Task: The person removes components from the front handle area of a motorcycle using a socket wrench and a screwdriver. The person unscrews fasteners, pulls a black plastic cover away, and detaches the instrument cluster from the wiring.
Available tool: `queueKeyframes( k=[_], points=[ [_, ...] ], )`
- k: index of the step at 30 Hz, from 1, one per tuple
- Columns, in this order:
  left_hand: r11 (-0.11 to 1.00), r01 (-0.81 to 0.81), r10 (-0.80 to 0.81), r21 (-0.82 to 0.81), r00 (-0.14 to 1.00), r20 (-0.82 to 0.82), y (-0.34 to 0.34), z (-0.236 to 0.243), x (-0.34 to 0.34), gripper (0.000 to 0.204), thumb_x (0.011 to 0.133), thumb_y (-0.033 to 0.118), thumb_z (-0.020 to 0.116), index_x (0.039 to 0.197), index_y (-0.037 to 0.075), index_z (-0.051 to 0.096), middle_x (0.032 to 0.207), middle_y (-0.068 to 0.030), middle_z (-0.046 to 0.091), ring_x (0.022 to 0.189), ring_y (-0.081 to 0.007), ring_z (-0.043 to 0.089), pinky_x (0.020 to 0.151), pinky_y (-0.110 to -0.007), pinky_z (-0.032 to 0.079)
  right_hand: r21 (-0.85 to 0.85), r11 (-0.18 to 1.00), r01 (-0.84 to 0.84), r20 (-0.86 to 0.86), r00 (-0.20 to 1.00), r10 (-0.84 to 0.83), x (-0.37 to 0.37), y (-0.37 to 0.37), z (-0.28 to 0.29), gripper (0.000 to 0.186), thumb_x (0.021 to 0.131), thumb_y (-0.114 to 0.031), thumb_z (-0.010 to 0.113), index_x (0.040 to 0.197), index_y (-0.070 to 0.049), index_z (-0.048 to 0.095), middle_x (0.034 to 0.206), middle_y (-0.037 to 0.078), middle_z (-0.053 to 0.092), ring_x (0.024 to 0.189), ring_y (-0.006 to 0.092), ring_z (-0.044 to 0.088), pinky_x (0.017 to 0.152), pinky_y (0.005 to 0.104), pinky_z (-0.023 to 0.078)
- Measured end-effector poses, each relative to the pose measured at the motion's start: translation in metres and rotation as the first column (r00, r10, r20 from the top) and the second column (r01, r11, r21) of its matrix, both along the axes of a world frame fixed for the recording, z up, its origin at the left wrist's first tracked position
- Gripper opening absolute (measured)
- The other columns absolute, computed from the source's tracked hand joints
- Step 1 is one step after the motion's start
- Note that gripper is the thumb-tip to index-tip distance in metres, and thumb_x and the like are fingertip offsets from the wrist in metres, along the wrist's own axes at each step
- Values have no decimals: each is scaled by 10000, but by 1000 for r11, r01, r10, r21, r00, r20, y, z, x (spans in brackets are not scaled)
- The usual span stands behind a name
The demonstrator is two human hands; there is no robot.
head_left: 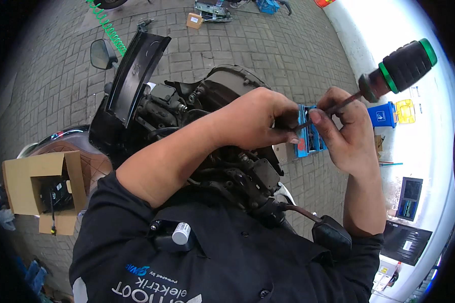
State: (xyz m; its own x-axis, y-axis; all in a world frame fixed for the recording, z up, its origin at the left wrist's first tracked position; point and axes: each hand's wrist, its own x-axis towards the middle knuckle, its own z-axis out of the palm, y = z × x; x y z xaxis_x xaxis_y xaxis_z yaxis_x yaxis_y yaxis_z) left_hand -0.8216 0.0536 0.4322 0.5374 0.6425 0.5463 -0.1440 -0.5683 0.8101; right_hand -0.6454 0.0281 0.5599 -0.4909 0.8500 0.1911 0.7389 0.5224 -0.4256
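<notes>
A screwdriver (405, 66) with a black and green handle slants up to the right in front of me. My right hand (345, 132) is closed round its thin dark shaft, thumb and fingers pressed on it below the handle. At the shaft's far end, my left hand (260, 118) is closed in a pinch; whether it grips the tip or a small piece there is hidden by the fingers. Under my forearms is a scooter (164, 96) with its front covers off, its dark inner parts and cables bare. A black panel (136, 70) stands up from it at the left.
Mirrors stick out at the scooter's far left (102, 54) and near right (331, 236). A cardboard box (23, 187) with black parts sits by the brown seat (95, 169). Beyond my hands lies a blue toolbox (302, 146); blue (381, 116) and yellow (405, 111) bins stand by the white wall.
</notes>
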Motion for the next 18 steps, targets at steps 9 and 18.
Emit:
queueKeyframes(
  k=[9, 18],
  points=[
    [999, 37, -32, 33, 990, -136, -4, -1, 1, 334, 740, 192, 807, 1011, 64, 661, 882, -113, 645, 831, -319, 624, 758, -393, 505, -134, 990, 45, 40, 998, -40, 1, -8, 6, 251, 844, -185, 731, 775, -1, 575, 707, 105, 569, 638, 217, 564, 583, 337, 430],
    [841, 243, 149, 484, 755, -639, 0, 4, -10, 235, 677, 176, 703, 901, 167, 776, 1311, -75, 578, 1425, -299, 342, 1196, -616, 109, -343, 939, -33, 14, 999, 40, 19, -13, 19, 145, 877, -123, 688, 921, -9, 610, 755, 107, 600, 689, 232, 590, 634, 335, 464]
  ],
)
